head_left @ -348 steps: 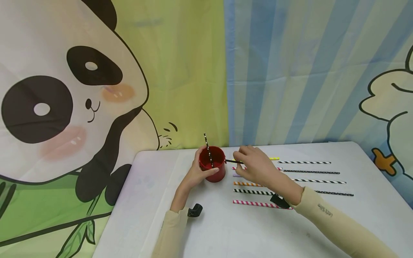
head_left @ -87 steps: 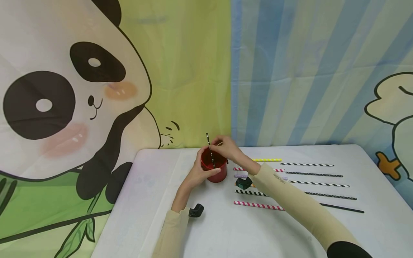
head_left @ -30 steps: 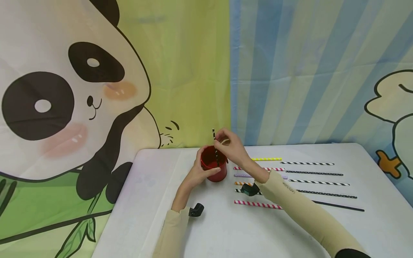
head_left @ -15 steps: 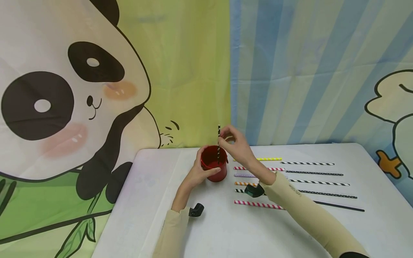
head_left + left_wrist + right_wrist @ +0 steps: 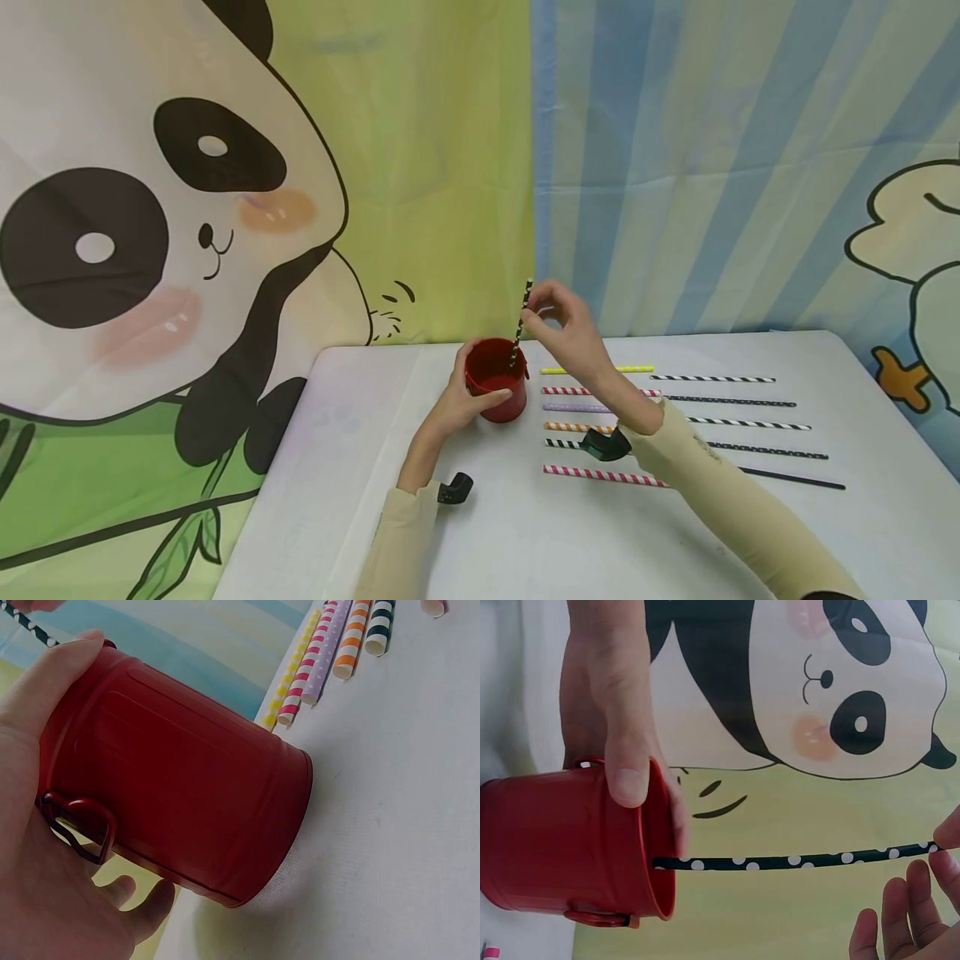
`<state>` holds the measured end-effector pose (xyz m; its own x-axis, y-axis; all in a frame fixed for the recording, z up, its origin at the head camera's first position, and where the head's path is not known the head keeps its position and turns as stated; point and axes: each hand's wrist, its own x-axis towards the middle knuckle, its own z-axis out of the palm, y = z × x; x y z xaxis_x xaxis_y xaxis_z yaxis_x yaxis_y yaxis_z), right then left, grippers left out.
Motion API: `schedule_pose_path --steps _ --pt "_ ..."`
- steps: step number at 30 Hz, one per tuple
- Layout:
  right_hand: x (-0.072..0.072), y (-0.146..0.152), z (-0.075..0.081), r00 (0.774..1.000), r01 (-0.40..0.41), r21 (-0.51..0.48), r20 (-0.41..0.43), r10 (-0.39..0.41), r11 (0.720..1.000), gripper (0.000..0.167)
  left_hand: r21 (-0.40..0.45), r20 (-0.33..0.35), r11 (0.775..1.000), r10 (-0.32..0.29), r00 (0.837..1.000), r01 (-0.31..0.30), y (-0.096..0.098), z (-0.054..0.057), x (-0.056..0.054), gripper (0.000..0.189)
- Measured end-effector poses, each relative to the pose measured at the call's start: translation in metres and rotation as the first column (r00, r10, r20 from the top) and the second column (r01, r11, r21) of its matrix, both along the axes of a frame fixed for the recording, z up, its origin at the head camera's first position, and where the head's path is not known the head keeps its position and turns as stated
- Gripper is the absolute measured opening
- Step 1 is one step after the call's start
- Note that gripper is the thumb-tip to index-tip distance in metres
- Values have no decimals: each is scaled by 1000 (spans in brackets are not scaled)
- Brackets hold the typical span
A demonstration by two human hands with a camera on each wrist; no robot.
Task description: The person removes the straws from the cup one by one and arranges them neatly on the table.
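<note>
My left hand (image 5: 459, 405) grips a small red metal bucket (image 5: 513, 407) from its left side, thumb across the front near the rim. The bucket stands upright on the white table. Between the thumb and fingertips of my right hand (image 5: 572, 337), above and right of the bucket, is a black paper straw (image 5: 795, 862) with white dots, pinched near its upper end. It leans right, and its lower end is still inside the bucket's mouth. In the left wrist view a wire handle loop (image 5: 94, 825) hangs at the bucket's side. No other straw shows inside the bucket.
Right of the bucket lies a column of thicker straws: yellow (image 5: 636, 368), red-striped (image 5: 562, 390), purple (image 5: 570, 408), orange (image 5: 566, 427), black-striped (image 5: 561, 443) and pink-striped (image 5: 600, 474). Beyond them are several thin black-and-white straws (image 5: 712, 379) and a plain black one (image 5: 795, 479). A printed curtain (image 5: 442, 167) hangs behind.
The plain black straw, near the bucket earlier, now lies at the right. My right hand took hold of the dotted straw and drew it up and rightward. The left hand stays on the bucket.
</note>
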<state>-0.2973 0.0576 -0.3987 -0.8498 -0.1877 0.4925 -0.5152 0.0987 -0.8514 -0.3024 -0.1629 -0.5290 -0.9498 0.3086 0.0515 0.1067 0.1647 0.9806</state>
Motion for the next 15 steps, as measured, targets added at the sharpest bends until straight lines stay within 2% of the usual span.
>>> schedule_pose_path --steps 12,15 --pt "16 19 11 1000 15 -27 -22 -16 1000 8 -15 4 1000 8 1000 -8 0 0 0 100" --pt "21 23 8 999 26 20 -36 -25 999 7 -15 -2 1000 13 1000 -13 1 -1 0 98"
